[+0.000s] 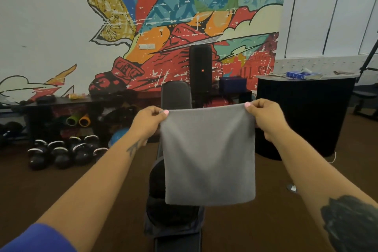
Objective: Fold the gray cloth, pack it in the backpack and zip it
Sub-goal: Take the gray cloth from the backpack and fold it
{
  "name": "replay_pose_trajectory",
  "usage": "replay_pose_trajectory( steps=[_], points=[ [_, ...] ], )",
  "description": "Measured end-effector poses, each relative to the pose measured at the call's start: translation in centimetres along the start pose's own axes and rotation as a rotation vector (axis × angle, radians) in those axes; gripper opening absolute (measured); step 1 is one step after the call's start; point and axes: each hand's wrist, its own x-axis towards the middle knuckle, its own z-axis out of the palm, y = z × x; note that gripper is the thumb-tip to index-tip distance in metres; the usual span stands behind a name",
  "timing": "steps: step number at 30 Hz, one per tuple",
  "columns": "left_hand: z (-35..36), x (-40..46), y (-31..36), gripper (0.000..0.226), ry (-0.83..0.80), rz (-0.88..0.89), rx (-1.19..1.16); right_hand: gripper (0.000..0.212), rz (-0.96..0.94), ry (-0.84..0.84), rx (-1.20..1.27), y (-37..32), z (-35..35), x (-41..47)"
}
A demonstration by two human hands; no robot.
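The gray cloth (209, 157) hangs flat in the air in front of me, roughly square. My left hand (148, 121) pinches its top left corner and my right hand (266, 117) pinches its top right corner. Both arms are stretched forward. Below and behind the cloth a dark backpack (163, 208) lies on a black padded bench (177, 96); the cloth hides much of the backpack, and I cannot tell whether its zip stands open.
Several kettlebells (63, 152) sit on the brown floor at left, under a low black shelf (67, 101) with rolled mats. A tall black speaker (200, 67) stands behind the bench. A round black counter (304, 114) with a blue book stands at right.
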Motion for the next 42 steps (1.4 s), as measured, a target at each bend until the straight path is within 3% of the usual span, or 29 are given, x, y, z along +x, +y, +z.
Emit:
replay_pose_trajectory(
  steps=[5, 8, 15, 18, 21, 27, 32, 37, 42],
  points=[
    [3.2, -0.9, 0.5, 0.004, -0.015, -0.043, -0.014, 0.020, -0.136, 0.140, -0.196, 1.0, 2.6, -0.7],
    [4.7, -1.8, 1.6, 0.017, -0.128, 0.006, -0.042, 0.019, -0.200, 0.168, -0.203, 0.8, 3.9, -1.6],
    [6.6, -3.1, 3.4, 0.018, -0.307, 0.035, -0.085, 0.014, -0.289, 0.008, -0.119, -0.1, 5.6, -3.1],
    [6.3, -2.8, 3.7, 0.015, -0.289, 0.028, -0.090, 0.012, -0.274, -0.013, -0.112, -0.3, 5.5, -3.0],
    [5.0, -1.9, 4.1, 0.025, -0.219, 0.018, -0.068, 0.011, -0.235, 0.082, -0.129, -0.8, 3.9, -2.2],
    [1.0, 0.0, 3.2, 0.031, -0.033, 0.184, 0.443, 0.016, -0.215, 0.275, -0.234, -1.0, 0.8, -0.3],
    [1.0, 0.0, 3.2, 0.015, 0.015, 0.311, 0.636, 0.015, -0.280, 0.300, -0.213, -0.8, 1.1, -0.7],
    [1.3, -0.9, 4.4, 0.018, -0.245, 0.652, 1.001, 0.015, -0.300, 0.296, -0.180, -1.0, 1.0, -0.6],
    [1.6, -1.3, 5.1, 0.048, -0.502, 0.665, 1.339, 0.009, -0.277, 0.288, -0.156, -1.6, 0.1, 0.2]
  ],
)
